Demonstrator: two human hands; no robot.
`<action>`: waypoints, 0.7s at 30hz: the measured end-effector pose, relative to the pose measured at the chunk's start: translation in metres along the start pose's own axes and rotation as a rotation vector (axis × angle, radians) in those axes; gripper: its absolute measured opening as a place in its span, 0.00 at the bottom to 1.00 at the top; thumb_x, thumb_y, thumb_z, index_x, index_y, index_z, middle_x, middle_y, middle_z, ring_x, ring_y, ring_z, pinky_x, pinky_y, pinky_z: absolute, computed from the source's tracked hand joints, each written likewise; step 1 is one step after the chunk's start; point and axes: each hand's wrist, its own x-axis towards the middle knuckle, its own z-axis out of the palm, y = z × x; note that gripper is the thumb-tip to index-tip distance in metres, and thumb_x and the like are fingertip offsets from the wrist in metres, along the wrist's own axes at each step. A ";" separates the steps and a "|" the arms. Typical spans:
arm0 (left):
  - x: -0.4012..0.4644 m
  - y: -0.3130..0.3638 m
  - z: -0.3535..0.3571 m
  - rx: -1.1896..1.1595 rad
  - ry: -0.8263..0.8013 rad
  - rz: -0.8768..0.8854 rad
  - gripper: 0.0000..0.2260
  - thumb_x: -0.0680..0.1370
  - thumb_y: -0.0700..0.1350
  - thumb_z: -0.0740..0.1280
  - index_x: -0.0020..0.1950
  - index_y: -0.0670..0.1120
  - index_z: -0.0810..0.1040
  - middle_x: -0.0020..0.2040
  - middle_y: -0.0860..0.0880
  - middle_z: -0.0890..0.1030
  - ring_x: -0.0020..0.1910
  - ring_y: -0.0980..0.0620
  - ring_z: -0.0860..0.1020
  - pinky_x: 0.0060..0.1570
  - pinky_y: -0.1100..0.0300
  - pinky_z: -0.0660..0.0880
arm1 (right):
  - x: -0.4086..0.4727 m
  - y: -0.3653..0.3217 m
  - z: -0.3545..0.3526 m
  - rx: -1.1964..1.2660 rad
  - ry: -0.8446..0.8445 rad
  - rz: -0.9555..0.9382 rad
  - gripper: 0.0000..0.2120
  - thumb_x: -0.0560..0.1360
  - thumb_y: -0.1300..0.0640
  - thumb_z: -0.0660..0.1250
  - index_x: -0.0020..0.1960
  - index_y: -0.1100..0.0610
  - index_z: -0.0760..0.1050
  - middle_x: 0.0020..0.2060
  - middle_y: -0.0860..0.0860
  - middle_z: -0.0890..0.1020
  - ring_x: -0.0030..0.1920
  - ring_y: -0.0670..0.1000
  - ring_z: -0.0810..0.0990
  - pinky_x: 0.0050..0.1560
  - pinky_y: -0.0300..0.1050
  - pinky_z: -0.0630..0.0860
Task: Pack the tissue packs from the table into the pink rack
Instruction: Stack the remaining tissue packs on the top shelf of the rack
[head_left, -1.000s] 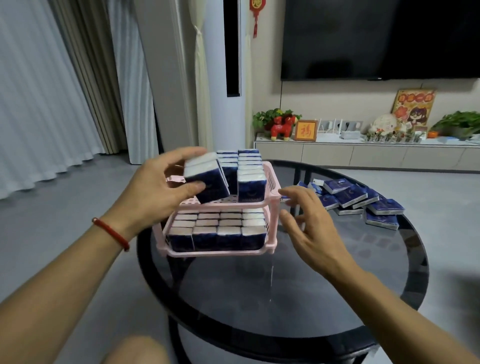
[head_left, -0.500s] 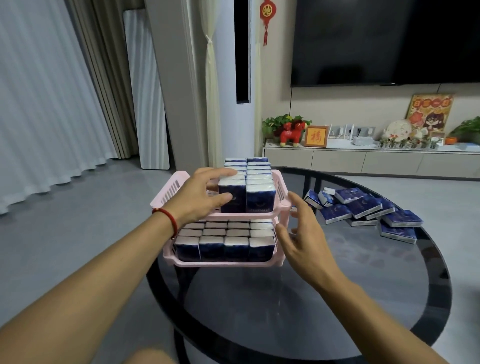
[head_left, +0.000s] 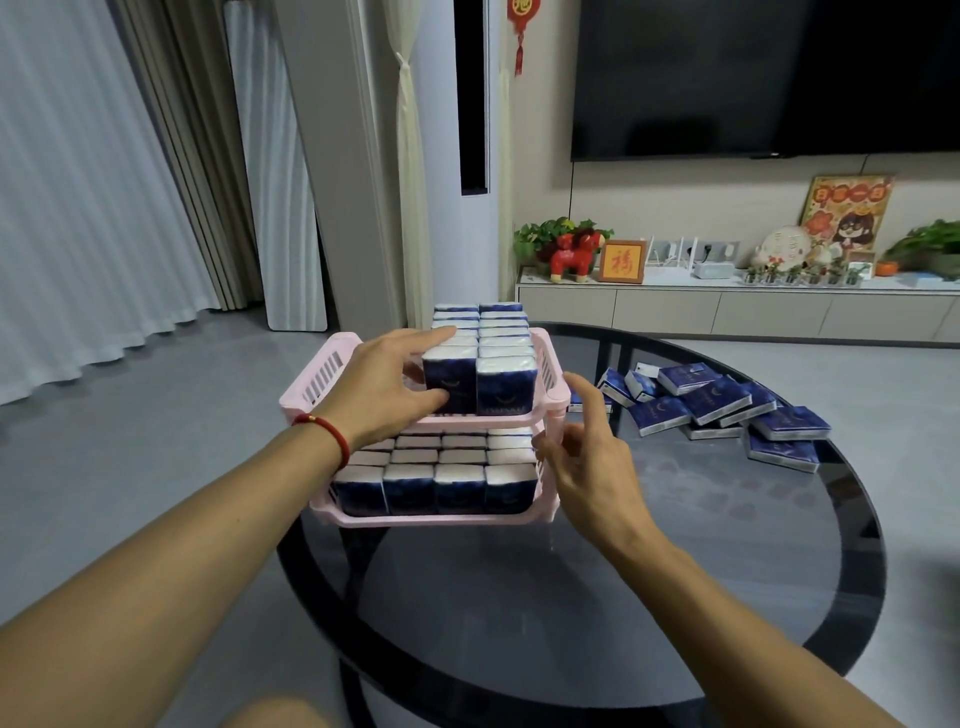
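Gripping one tissue pack (head_left: 450, 382) among dozens

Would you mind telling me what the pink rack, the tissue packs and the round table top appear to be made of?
Pink rack: likely moulded plastic, matte, with slotted side walls. Tissue packs: soft paper tissue in glossy dark blue film, white at the ends; the wrap catches light. Table top: apparently smoked glass, since it reflects and the legs show through, with a black rim, material unclear.
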 end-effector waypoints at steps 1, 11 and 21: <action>0.000 0.000 0.001 -0.026 -0.001 -0.024 0.32 0.74 0.40 0.76 0.76 0.56 0.73 0.61 0.58 0.79 0.50 0.59 0.81 0.46 0.81 0.70 | 0.000 0.000 -0.001 0.004 -0.003 0.006 0.24 0.84 0.50 0.62 0.74 0.36 0.56 0.40 0.54 0.85 0.42 0.56 0.83 0.44 0.60 0.80; 0.001 -0.001 -0.003 -0.149 -0.111 -0.105 0.36 0.73 0.39 0.76 0.78 0.59 0.69 0.67 0.54 0.80 0.56 0.54 0.83 0.58 0.55 0.82 | -0.002 0.000 -0.003 0.056 -0.041 0.049 0.32 0.82 0.56 0.67 0.75 0.33 0.55 0.46 0.49 0.86 0.48 0.51 0.85 0.52 0.55 0.82; -0.005 0.009 -0.009 -0.145 -0.161 -0.126 0.41 0.73 0.40 0.76 0.80 0.62 0.62 0.61 0.64 0.80 0.55 0.58 0.83 0.62 0.56 0.80 | -0.004 0.008 -0.008 0.050 -0.096 0.074 0.37 0.81 0.57 0.68 0.82 0.40 0.51 0.55 0.41 0.82 0.51 0.38 0.81 0.52 0.35 0.75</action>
